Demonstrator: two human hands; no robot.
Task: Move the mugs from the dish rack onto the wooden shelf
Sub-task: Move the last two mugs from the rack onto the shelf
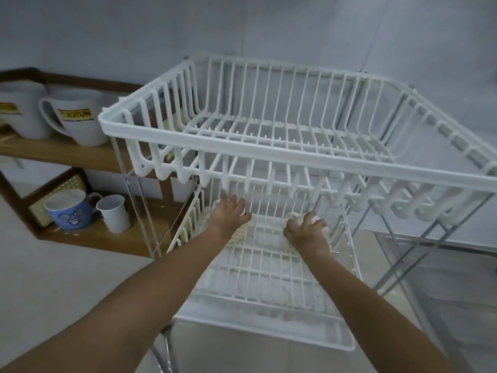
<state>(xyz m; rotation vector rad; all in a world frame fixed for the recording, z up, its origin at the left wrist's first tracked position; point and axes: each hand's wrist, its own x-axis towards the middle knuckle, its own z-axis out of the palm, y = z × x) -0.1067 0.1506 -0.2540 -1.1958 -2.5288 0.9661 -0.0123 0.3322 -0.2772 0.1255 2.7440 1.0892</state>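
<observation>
My right grip (306, 232) is curled around a white mug (312, 219) on the dish rack's (269, 157) lower tier. My left grip (228, 214), beside it, reaches a second white mug that it mostly hides; I cannot tell whether it grasps. Far left of both, the wooden shelf (67, 153) carries 2 labelled mugs (80, 119) above, a blue mug (68, 210) and a white cup (113, 212) below.

Dim, bluish, soft light; slight overall blur, wide-angle bending toward the edges
</observation>
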